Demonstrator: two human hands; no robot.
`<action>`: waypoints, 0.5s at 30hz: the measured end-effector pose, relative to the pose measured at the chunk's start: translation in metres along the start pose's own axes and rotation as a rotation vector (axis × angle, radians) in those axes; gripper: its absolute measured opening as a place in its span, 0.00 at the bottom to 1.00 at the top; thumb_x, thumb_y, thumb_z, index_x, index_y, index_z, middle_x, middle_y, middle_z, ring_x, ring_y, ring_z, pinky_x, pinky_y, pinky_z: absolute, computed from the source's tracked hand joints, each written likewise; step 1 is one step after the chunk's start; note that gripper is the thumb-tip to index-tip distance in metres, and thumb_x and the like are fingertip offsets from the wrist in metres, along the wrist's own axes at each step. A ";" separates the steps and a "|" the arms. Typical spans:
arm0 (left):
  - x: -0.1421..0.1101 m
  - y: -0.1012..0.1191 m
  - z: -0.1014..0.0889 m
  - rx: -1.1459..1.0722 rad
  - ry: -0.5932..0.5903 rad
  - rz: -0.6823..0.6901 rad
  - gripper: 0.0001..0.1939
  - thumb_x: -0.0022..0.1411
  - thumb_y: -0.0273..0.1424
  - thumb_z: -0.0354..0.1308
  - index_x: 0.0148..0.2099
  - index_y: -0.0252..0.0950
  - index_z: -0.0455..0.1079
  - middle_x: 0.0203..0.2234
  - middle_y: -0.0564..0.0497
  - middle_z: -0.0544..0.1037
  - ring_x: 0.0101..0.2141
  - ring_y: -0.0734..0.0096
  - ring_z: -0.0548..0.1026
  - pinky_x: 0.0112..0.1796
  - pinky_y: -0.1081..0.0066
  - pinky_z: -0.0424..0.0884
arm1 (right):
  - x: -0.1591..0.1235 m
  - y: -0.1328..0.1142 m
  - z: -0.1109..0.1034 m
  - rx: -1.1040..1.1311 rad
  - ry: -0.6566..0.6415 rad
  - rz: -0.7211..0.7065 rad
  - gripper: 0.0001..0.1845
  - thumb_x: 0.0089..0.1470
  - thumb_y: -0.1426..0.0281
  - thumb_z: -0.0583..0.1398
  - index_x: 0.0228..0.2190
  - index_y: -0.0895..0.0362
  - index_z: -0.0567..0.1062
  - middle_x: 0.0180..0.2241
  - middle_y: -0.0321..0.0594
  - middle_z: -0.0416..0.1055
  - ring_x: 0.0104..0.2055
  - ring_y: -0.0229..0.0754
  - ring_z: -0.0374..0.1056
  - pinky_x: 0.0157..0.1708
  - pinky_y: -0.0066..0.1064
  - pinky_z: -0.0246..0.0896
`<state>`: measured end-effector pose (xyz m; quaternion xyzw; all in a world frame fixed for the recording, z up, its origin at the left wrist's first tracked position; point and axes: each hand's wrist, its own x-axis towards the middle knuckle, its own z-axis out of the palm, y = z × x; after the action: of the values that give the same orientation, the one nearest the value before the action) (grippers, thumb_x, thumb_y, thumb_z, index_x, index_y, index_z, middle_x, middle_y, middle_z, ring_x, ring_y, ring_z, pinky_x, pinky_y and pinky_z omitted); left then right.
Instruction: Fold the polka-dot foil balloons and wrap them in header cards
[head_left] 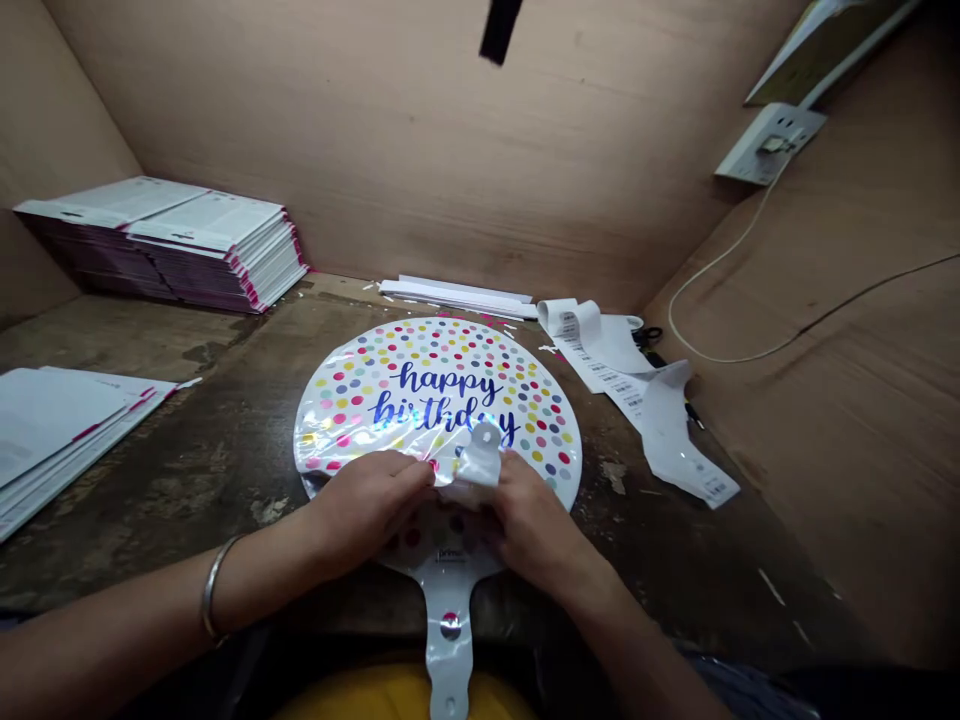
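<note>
A flat round foil balloon (442, 390) with coloured dots and "happy birthday" in blue lies on the worn table (225, 450). Its valve tail (450, 650) hangs over the near edge. My left hand (367, 505) and my right hand (529, 525) rest on the balloon's near part, both with fingers pinched together. Between them they hold a folded-up flap of the balloon (476, 460), which stands a little above the surface. A metal bangle (212, 598) sits on my left wrist.
Stacks of printed cards (172, 240) stand at the back left, and another stack (60, 430) lies at the left edge. A strip of barcode labels (637, 390) curls on the right. White sheets (457, 293) lie at the back. A socket (769, 140) and cable hang on the right wall.
</note>
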<state>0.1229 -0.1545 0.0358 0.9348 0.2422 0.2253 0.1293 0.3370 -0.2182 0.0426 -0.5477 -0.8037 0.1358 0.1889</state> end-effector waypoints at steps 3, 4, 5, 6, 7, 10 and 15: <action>-0.003 0.002 -0.005 0.072 0.308 0.228 0.07 0.63 0.26 0.51 0.43 0.38 0.65 0.35 0.49 0.75 0.39 0.66 0.71 0.42 0.65 0.66 | 0.030 0.009 -0.008 0.128 -0.035 0.081 0.14 0.47 0.76 0.58 0.37 0.55 0.77 0.35 0.40 0.77 0.36 0.43 0.71 0.37 0.31 0.64; -0.003 0.002 -0.005 0.082 0.283 0.268 0.07 0.62 0.25 0.52 0.43 0.38 0.66 0.33 0.50 0.76 0.38 0.66 0.71 0.41 0.65 0.66 | 0.040 0.014 -0.011 0.164 -0.018 0.139 0.11 0.48 0.74 0.58 0.33 0.56 0.78 0.32 0.38 0.77 0.32 0.42 0.71 0.32 0.29 0.64; -0.002 0.001 -0.004 0.097 0.197 0.248 0.07 0.61 0.25 0.52 0.42 0.38 0.67 0.32 0.50 0.76 0.36 0.66 0.72 0.40 0.66 0.67 | 0.050 0.019 -0.016 0.189 0.013 0.189 0.09 0.50 0.72 0.57 0.31 0.56 0.78 0.29 0.37 0.77 0.29 0.41 0.70 0.29 0.27 0.63; 0.000 -0.002 -0.002 0.124 0.083 0.169 0.07 0.61 0.26 0.53 0.42 0.37 0.68 0.33 0.48 0.76 0.37 0.64 0.73 0.40 0.65 0.68 | 0.061 0.025 -0.023 0.201 0.059 0.230 0.10 0.51 0.70 0.56 0.30 0.57 0.78 0.27 0.37 0.77 0.28 0.41 0.70 0.28 0.27 0.63; 0.002 -0.007 0.000 0.165 -0.030 0.042 0.10 0.60 0.28 0.54 0.45 0.36 0.69 0.38 0.44 0.76 0.40 0.60 0.73 0.41 0.62 0.69 | 0.072 0.032 -0.032 0.196 0.122 0.263 0.12 0.52 0.68 0.55 0.29 0.58 0.78 0.27 0.38 0.77 0.27 0.41 0.70 0.27 0.27 0.63; 0.008 -0.034 0.008 0.264 -0.252 -0.290 0.26 0.60 0.36 0.55 0.60 0.36 0.61 0.58 0.37 0.63 0.58 0.43 0.59 0.52 0.47 0.59 | 0.106 0.053 -0.074 0.088 0.360 0.348 0.15 0.53 0.66 0.54 0.30 0.61 0.77 0.25 0.43 0.76 0.28 0.43 0.70 0.28 0.30 0.62; 0.002 -0.069 0.014 0.229 -0.322 -0.299 0.29 0.66 0.46 0.41 0.66 0.47 0.46 0.65 0.46 0.47 0.63 0.46 0.42 0.57 0.43 0.45 | 0.129 0.069 -0.160 -0.257 0.853 0.446 0.15 0.53 0.66 0.53 0.21 0.61 0.71 0.23 0.49 0.71 0.31 0.47 0.67 0.32 0.36 0.56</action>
<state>0.1042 -0.0968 0.0000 0.9210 0.3779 0.0230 0.0915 0.4244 -0.0712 0.1755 -0.7318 -0.5283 -0.1636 0.3983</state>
